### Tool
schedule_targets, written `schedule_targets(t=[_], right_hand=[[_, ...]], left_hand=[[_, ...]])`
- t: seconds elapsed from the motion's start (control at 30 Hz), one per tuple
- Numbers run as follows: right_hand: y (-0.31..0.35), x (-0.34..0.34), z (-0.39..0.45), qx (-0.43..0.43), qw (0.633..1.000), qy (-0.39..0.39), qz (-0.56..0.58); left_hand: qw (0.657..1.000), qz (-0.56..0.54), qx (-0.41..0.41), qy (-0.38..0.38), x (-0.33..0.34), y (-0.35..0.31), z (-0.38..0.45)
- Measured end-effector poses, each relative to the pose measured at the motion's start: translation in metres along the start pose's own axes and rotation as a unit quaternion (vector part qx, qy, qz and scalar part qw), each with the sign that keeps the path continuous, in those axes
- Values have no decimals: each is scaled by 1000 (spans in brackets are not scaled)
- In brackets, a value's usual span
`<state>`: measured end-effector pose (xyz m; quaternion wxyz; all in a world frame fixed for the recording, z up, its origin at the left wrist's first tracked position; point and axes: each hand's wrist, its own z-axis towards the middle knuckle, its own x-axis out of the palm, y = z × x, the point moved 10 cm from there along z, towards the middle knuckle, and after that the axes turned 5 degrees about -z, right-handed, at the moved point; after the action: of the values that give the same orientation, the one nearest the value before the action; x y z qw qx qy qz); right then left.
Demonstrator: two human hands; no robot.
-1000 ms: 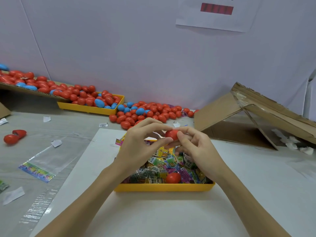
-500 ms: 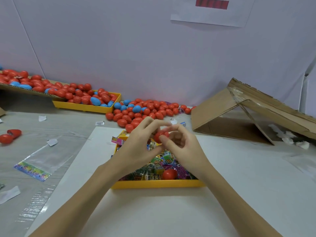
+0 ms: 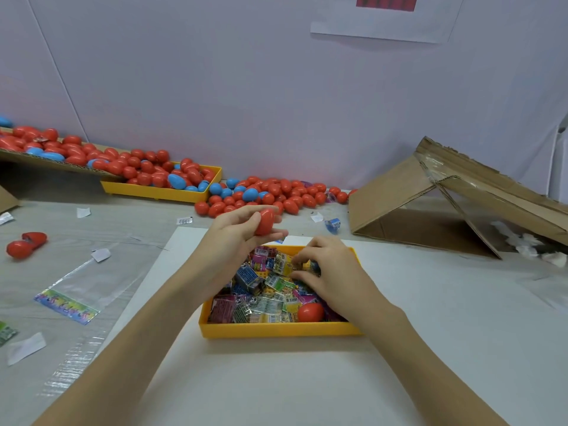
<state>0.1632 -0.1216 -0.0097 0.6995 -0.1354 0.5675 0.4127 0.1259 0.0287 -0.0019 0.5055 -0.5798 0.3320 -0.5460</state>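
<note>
My left hand (image 3: 236,235) holds a closed red plastic egg (image 3: 265,222) between thumb and fingers, lifted above the far left corner of the yellow tray (image 3: 276,329). The tray is packed with several small colourful wrapped packets (image 3: 261,290) and one red egg half (image 3: 310,312) near its front right. My right hand (image 3: 329,272) is down inside the tray, its fingers curled and pinching at a packet near the far side. What exactly it pinches is partly hidden by the fingers.
A heap of red and blue eggs (image 3: 270,192) lies along the back wall, beside a second yellow tray (image 3: 159,192) and a cardboard sheet (image 3: 46,162) full of eggs. A collapsed cardboard box (image 3: 445,204) stands at the right. An open red egg (image 3: 24,244) and plastic bags (image 3: 67,302) lie left.
Both hands were pressing the red egg together above the tray. Now my left hand alone holds the egg, and my right hand has dropped into the tray among the packets.
</note>
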Motion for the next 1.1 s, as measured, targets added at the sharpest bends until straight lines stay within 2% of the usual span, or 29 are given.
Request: schedule_targets(t=[0.23, 0.37, 0.6, 0.7, 0.83, 0.93, 1.03, 1.1], right_hand=[[1, -6, -1, 23, 998, -7, 62], [-2, -9, 0, 24, 998, -13, 48], [-3, -11, 0, 14, 999, -38, 28], [-3, -16, 0, 12, 998, -51, 38], [-2, -30, -2, 4, 993, -85, 80], [-5, -35, -4, 14, 985, -98, 141], [-7, -34, -5, 28, 967, -92, 236], [-7, -33, -5, 39, 957, -85, 276]], left_hand=[[999, -20, -21, -14, -1, 6, -1], [1000, -17, -18, -19, -2, 9, 4], [992, 128, 8, -24, -8, 9, 2], [988, 153, 0, -20, -5, 12, 0], [965, 249, 69, -32, -2, -1, -5], [933, 336, 128, 10, 12, -7, -10], [924, 356, 133, 31, 19, -5, -11], [932, 337, 132, 33, 19, -5, -10]])
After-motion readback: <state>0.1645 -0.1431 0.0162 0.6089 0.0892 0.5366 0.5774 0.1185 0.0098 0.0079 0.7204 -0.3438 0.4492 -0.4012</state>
